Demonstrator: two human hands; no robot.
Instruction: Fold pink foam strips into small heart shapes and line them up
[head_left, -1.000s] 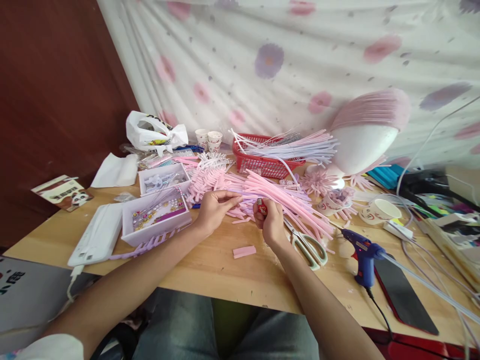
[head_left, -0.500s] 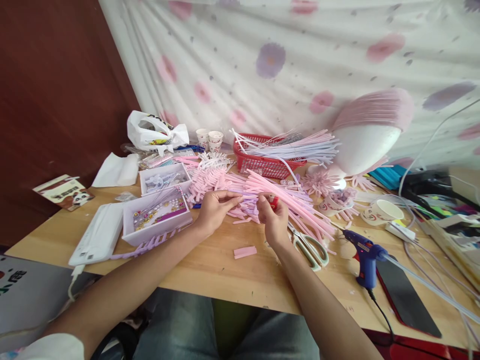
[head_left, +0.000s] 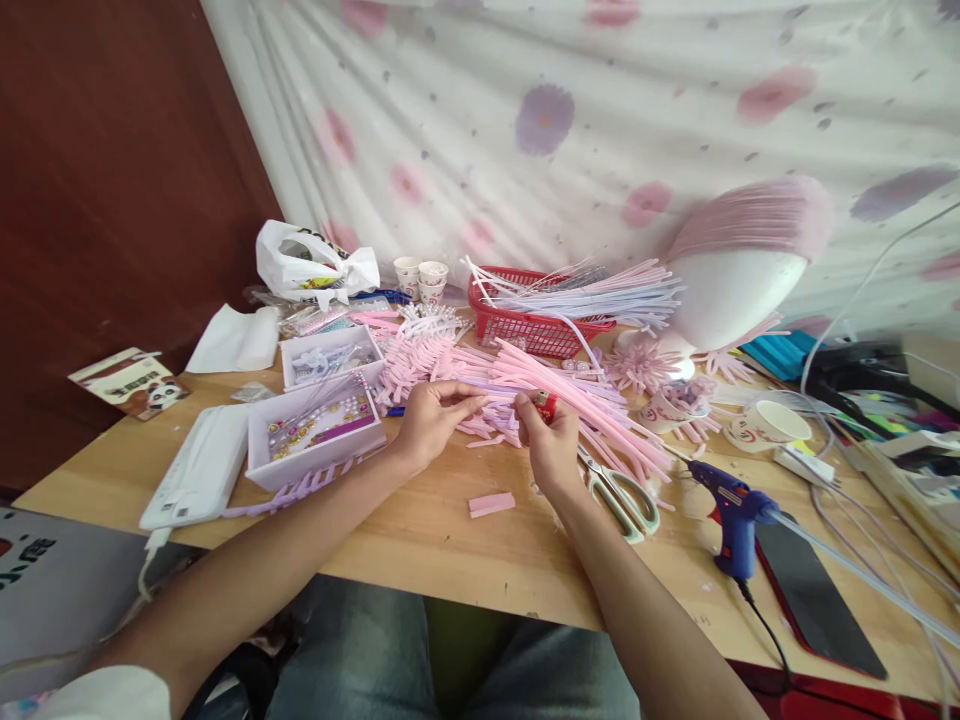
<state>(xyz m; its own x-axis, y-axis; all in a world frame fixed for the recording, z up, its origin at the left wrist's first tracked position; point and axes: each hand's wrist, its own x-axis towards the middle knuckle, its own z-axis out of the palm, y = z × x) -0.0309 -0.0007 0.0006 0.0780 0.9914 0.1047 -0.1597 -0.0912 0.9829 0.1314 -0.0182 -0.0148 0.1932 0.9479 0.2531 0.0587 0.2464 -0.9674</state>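
Note:
In the middle of the table, my left hand (head_left: 435, 420) is closed, thumb and index finger pinched together. What sits in this pinch is too thin to make out against the pile behind. A short gap to the right, my right hand (head_left: 551, 440) is closed around a small red object (head_left: 546, 404) with a shiny, metal-looking end. Pink and lilac pipe cleaners (head_left: 559, 380) lie just behind both hands. Scissors (head_left: 626, 500) with pale green handles rest beside my right wrist. A flat pink piece (head_left: 491, 504) lies on the wood between my forearms.
At left stand white boxes of beads (head_left: 315, 430) and a white power bank (head_left: 196, 468) with a cable. A red basket (head_left: 517, 325) holds more stems. To the right are a blue glue gun (head_left: 731, 510), a phone (head_left: 821, 590), a paper cup (head_left: 765, 427) and a foam head (head_left: 742, 290).
The whole view has shifted very slightly. Both hands keep almost the same pose and place; nothing on the table has visibly moved.

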